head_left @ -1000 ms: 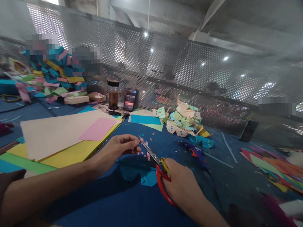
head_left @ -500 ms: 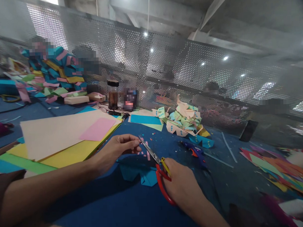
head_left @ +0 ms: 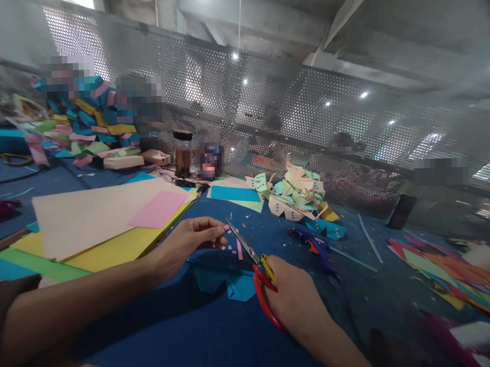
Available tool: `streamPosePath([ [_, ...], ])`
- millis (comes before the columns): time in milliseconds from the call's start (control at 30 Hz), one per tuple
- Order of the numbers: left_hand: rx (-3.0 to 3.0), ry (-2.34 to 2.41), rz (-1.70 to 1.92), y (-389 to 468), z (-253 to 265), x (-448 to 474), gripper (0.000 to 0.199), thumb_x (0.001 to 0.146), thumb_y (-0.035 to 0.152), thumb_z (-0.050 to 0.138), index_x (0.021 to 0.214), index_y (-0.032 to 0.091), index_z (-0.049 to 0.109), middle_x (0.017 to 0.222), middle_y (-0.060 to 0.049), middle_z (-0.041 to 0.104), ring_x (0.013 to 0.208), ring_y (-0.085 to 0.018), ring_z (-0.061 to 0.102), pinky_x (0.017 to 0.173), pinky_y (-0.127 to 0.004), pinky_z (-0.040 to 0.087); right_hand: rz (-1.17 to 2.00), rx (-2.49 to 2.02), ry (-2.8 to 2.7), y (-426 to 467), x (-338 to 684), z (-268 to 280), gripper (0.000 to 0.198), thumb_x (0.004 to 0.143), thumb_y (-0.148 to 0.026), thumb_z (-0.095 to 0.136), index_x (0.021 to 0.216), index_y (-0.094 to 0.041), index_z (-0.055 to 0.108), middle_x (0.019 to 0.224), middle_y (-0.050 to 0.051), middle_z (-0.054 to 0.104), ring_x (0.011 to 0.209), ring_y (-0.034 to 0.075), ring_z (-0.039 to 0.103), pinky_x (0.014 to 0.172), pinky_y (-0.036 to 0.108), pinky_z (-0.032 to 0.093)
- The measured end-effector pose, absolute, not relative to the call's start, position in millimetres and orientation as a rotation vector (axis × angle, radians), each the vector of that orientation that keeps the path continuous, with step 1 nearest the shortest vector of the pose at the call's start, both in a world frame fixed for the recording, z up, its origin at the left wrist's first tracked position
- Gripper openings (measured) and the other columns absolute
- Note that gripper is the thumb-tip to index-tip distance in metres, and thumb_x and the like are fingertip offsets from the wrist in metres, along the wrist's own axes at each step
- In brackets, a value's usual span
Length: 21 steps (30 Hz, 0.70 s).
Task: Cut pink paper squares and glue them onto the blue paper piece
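Note:
My right hand (head_left: 293, 294) is closed round the red and yellow handles of a pair of scissors (head_left: 247, 246), whose blades point up and left. The blade tips are close beside the fingertips of my left hand (head_left: 198, 236). That hand pinches a tiny strip of pink paper (head_left: 226, 227), of which only the end shows. Small pink paper bits (head_left: 233, 250) lie on the blue table beneath the blades. A folded blue paper piece (head_left: 224, 283) sits below my hands, partly hidden by the left hand and the scissors.
Stacked coloured paper sheets (head_left: 89, 221) lie at left. A blue glue gun (head_left: 317, 248) rests right of the scissors, with a pile of folded paper pieces (head_left: 297, 192) behind it. A jar (head_left: 183, 153) stands at the back before a perforated metal panel (head_left: 242, 98). Coloured scraps (head_left: 445, 273) lie far right.
The scissor blades have shifted slightly right, away from my left fingertips. The pink end at those fingertips shows more clearly. My left hand is nearly still.

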State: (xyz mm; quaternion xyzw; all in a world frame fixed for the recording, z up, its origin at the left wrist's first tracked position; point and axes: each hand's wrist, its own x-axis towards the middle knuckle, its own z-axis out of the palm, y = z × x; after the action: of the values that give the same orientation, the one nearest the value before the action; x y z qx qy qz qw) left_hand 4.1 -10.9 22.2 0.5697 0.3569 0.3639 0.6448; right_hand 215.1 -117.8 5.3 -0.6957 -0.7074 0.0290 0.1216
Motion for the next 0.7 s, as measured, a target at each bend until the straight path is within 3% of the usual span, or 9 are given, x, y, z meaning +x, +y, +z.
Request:
streamPosePath([
  [700,1.286,0.765,0.89,-9.6,19.4,3.0,0.02,0.079,0.038,0.074,0.083,0.018,0.071,0.077,-0.003,0.069,0.073,-0.014,0.058,0.071,-0.026,0.043,-0.012,-2.007,-2.066,-120.0,213.2,5.6,0.012,0.092,-0.033,0.049,0.096,-0.023,0.053,0.095,0.002,0.063,0.068,0.019,0.065,0.053,0.029,0.024],
])
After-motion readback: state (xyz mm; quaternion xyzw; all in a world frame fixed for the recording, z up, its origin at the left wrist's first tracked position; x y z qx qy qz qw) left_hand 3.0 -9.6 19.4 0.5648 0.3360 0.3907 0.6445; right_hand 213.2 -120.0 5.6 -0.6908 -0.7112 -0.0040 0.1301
